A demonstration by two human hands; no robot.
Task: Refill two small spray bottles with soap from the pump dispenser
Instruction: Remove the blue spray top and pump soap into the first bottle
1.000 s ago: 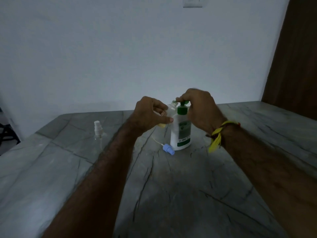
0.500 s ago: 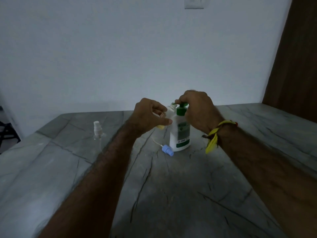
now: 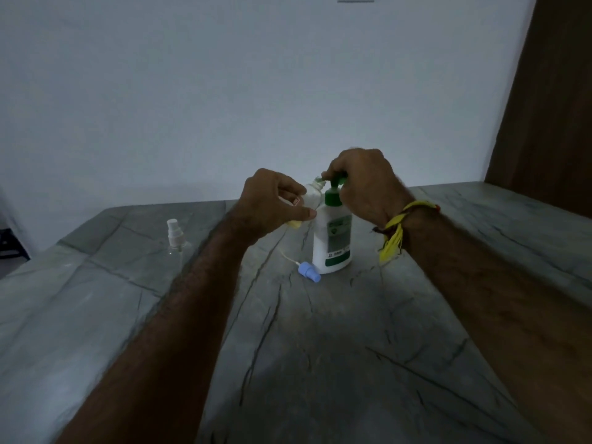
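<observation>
Spray bottles are sitting at two spots on the grey marbled worktop (image 3: 320, 363), and reading from the left, the clear one (image 3: 175, 243) is standing upright and capped with its white sprayer, well apart from the action and untouched. Next, the left hand (image 3: 272, 203) is holding the second small spray bottle (image 3: 312, 197) off the worktop, tilted so its open neck is leaning toward the dispenser's spout; its fingers (image 3: 298, 214) are curling round the body, thumb pressing along the lower side. Below, the blue sprayer cap (image 3: 309, 273) with its thin dip tube is lying on the worktop, just beside the base of the pump dispenser (image 3: 333, 241). That white bottle with the green label is standing upright, and the right hand (image 3: 365, 187) is covering its green pump head (image 3: 336, 181), fingers bending down over the top as if pressing. A yellow thread band (image 3: 395, 232) is hanging at that wrist.

The small bottle is looking light and thin-walled, likely to flex if squeezed, and slippery once soap is running on it; holding it round the middle of the body, clear of the neck, seems wisest. The dispenser seems heavier and steady, though a hard push off-centre could be tipping it.
</observation>
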